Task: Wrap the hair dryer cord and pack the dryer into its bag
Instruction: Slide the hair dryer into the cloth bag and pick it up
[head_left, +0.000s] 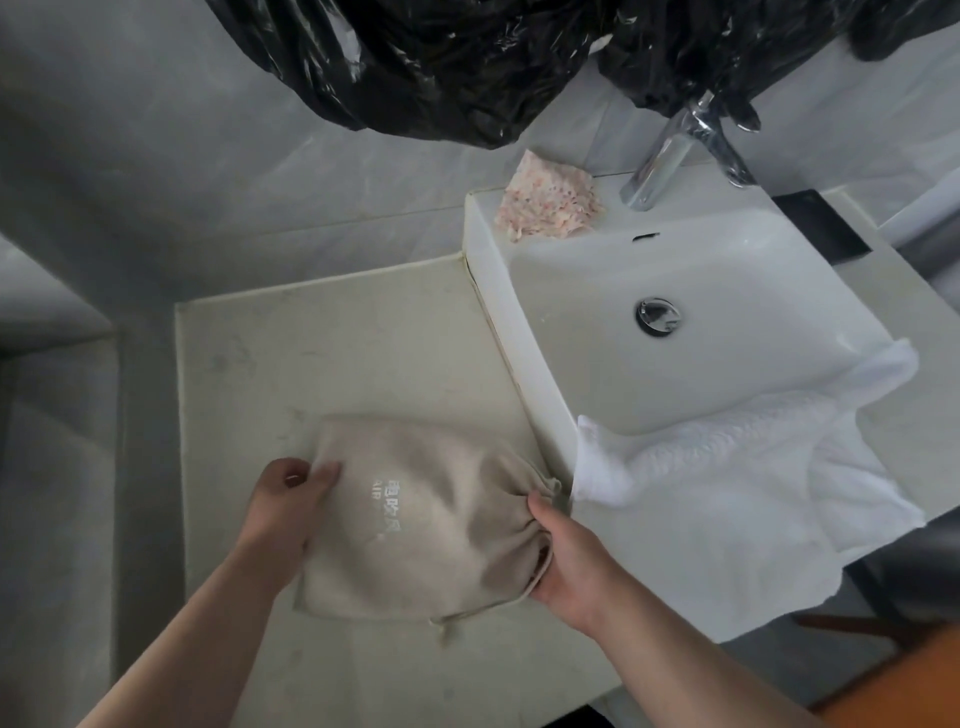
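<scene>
Both hands hold the bag (415, 525) near the desk's (337, 338) front edge: left hand (288, 512) fingers (324, 475) pinch its closed end, right hand (563, 561) fingers (540, 506) clutch the gathered mouth. Cinch evenly; dryer unseen, likely inside

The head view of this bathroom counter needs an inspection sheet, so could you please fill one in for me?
Surface: pale stone counter, faintly marked.
Job's things: beige cloth drawstring bag lies on the counter with its mouth gathered; hair dryer not visible.
Clutter: white textured towel draped over the front rim of the white ceramic sink; pink speckled cloth on its back corner.
Hands: left hand pinches the bag's left edge; right hand grips the gathered mouth.
Cables: no dryer cord seen; the bag's drawstring trails at its near edge.
Surroundings: chrome tap, black plastic sheeting hanging above, grey wall.
</scene>
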